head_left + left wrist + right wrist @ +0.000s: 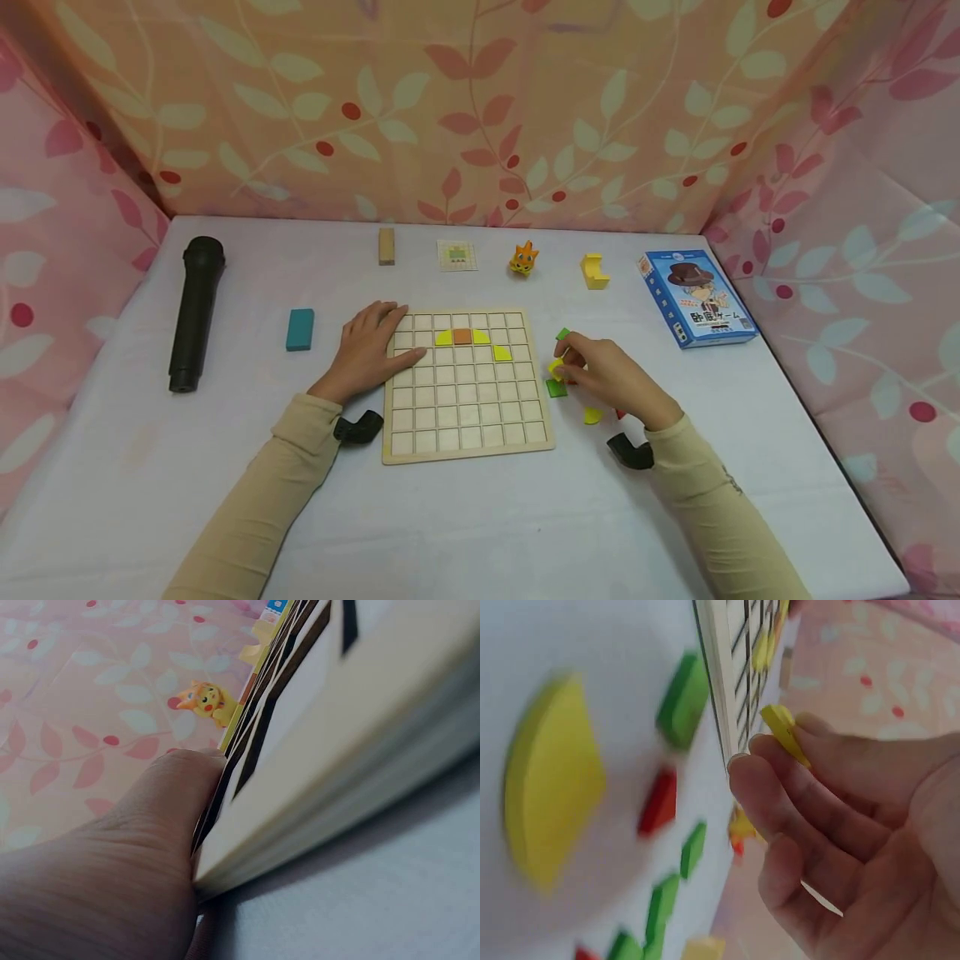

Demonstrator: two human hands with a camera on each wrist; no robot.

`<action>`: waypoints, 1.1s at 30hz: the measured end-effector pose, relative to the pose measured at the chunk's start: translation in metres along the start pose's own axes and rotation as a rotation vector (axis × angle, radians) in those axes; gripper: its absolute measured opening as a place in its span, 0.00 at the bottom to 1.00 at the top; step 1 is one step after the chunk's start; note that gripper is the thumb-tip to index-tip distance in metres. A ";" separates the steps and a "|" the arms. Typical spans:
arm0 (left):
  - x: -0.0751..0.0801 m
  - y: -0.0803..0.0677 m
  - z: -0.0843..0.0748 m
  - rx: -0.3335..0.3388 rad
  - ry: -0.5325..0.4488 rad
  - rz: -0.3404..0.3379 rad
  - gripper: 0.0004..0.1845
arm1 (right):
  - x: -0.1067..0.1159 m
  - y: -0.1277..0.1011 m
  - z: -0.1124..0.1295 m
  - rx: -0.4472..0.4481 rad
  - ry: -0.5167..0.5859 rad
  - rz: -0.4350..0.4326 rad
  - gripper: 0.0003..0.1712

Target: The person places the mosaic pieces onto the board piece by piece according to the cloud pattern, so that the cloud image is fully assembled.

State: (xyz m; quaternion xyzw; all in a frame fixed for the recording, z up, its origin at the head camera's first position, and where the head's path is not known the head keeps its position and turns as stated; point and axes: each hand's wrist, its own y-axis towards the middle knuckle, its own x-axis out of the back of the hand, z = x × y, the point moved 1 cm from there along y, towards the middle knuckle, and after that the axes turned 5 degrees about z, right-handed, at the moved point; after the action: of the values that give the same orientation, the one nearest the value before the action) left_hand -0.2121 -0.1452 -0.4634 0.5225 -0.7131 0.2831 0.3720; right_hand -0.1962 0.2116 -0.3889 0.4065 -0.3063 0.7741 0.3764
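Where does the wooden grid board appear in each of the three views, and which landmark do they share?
Head: the wooden grid board lies at centre, between the left hand and the right hand.
Left wrist: its pale edge fills the right side, seen close beside the thumb.
Right wrist: its edge runs down from the top centre, above the fingers.
Shared landmark: the orange cat figure, also at and.

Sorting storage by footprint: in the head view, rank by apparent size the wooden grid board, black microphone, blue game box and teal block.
1. wooden grid board
2. black microphone
3. blue game box, which looks close to the microphone
4. teal block
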 end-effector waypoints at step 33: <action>0.000 0.000 0.000 -0.007 0.012 -0.009 0.44 | -0.038 0.044 0.030 -0.070 0.201 0.050 0.12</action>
State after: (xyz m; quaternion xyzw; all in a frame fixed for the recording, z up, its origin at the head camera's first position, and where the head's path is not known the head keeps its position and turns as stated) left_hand -0.2123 -0.1448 -0.4634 0.5228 -0.7094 0.2820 0.3794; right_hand -0.2059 0.1523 -0.4147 0.3055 -0.3040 0.8089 0.3999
